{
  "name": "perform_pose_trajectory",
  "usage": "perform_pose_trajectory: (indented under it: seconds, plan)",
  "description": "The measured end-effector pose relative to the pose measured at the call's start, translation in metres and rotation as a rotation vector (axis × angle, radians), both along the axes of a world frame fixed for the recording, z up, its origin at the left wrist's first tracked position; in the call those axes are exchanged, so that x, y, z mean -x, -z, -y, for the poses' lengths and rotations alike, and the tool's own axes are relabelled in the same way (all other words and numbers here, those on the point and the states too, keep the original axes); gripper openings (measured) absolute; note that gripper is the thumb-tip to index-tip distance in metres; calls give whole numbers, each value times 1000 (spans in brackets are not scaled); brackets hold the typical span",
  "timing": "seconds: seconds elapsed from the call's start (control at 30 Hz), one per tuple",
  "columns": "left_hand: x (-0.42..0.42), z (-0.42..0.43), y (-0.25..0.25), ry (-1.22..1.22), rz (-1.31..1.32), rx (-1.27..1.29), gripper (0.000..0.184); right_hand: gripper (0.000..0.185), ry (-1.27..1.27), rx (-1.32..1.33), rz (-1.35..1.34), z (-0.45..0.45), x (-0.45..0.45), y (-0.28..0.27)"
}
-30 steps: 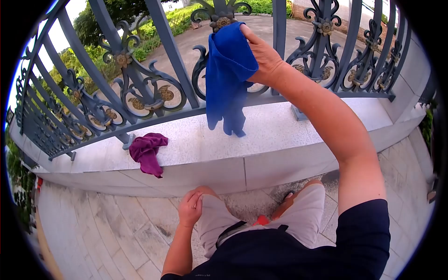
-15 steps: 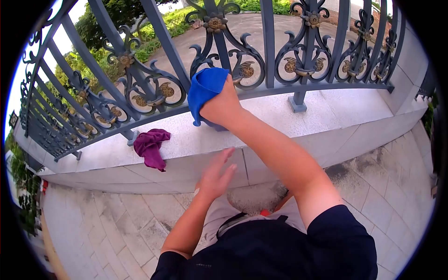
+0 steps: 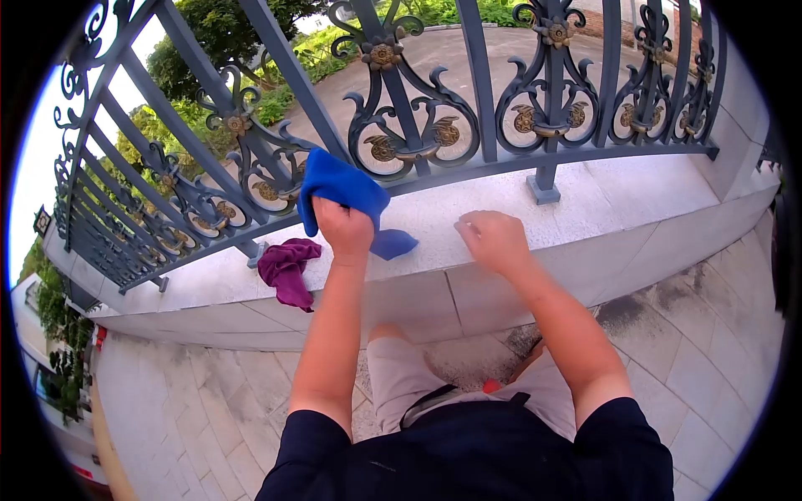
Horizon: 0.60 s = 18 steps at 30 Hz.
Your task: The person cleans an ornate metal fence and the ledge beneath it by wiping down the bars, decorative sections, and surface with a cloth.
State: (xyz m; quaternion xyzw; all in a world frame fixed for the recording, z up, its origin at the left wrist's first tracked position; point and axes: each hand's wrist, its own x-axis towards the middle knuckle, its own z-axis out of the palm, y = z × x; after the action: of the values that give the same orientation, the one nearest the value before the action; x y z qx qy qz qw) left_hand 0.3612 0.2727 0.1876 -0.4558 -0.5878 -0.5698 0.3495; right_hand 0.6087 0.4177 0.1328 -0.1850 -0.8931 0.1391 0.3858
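1. One paved ground (image 3: 225, 409) of pale slabs, spread in front of the stone ledge (image 3: 585, 196); beyond the same ledge, a grey yard (image 3: 443, 67), with green plants and a tree (image 3: 213, 25) to its left.
2. Rising from the ledge, a dark metal fence (image 3: 479, 92) with upright bars, curling scrollwork and bronze-coloured flowers (image 3: 382, 55); set on the ledge top, a square post foot (image 3: 543, 194).
3. Pale and flat on top, the ledge itself, curving across from left to right, with a dark joint down its front face.
4. Over the left-middle part of the ledge, close to the fence's bottom rail, the blue cloth (image 3: 344, 182), folded and bunched at the upper end; long axis slanting from upper left down to the right, with a loose corner pointing right over the ledge top. Contact between corner and ledge: impossible to tell.
5. Clenched round the blue cloth above the ledge, the left hand (image 3: 341, 225), partly covered by a fold.
6. Above the ledge, right of the blue cloth and well apart from it, the right hand (image 3: 494, 240), holding nothing, fingers loosely curled.
7. Crumpled on the ledge left of the left hand, a maroon cloth (image 3: 288, 269), lower end drooping over the front edge.
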Motion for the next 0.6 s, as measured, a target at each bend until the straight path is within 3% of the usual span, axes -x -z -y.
perform_pose_trajectory:
  seconds: [0.03, 0.1, 0.17, 0.2, 0.3, 0.43, 0.6]
  plan:
    - [11, -3, -8, 3, -58, -5, 25, 17, 79, -82, -138, -20, -4, 13]
    - [27, -16, -27, 7, -203, -60, 23, 16, 238, 1, -130, -53, -15, 38]
    - [34, -27, -39, 95, -72, 29, 24, 13, 267, -21, -166, -63, -19, 64]
    - [39, -35, -44, -16, -225, 26, 26, 11, 279, -35, -183, -64, -19, 68]
    - [43, -57, -50, -93, -248, -71, 29, 7, 277, -155, -122, -67, -15, 76]
    - [40, -80, -59, -216, -503, -72, 34, 8, 215, -144, -279, -67, -18, 73]
    - [44, -78, -79, -273, -517, 167, 31, 9, 199, -146, -283, -65, -20, 68]
